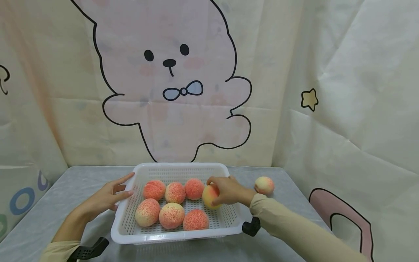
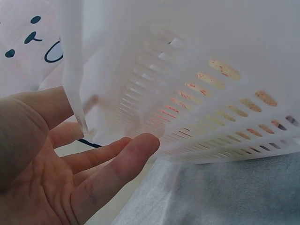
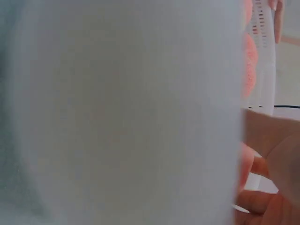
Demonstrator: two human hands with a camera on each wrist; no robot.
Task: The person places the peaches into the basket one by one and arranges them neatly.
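Note:
A white perforated plastic basket [image 1: 176,236] stands in front of me with several red-and-yellow peaches [image 1: 171,215] in two rows. Over its right part my right hand [image 1: 229,190] grips a yellower peach [image 1: 209,197] between thumb and fingers, palm facing down. My left hand [image 1: 103,198] rests at the basket's left side, fingers fairly straight and spread, two fingertips at the rim. From the left wrist view, the fingers [image 2: 129,159] lie against the outer wall below the rim. A large blurred pale surface hides most of the right wrist view.
One more peach [image 1: 264,185] lies on the grey cloth-covered table [image 1: 88,178], right of the basket and behind my right forearm. Pale curtains with a cartoon bear [image 1: 176,120] hang along the table's back and sides. A black wrist mount [image 1: 251,226] sits beside the basket's front right corner.

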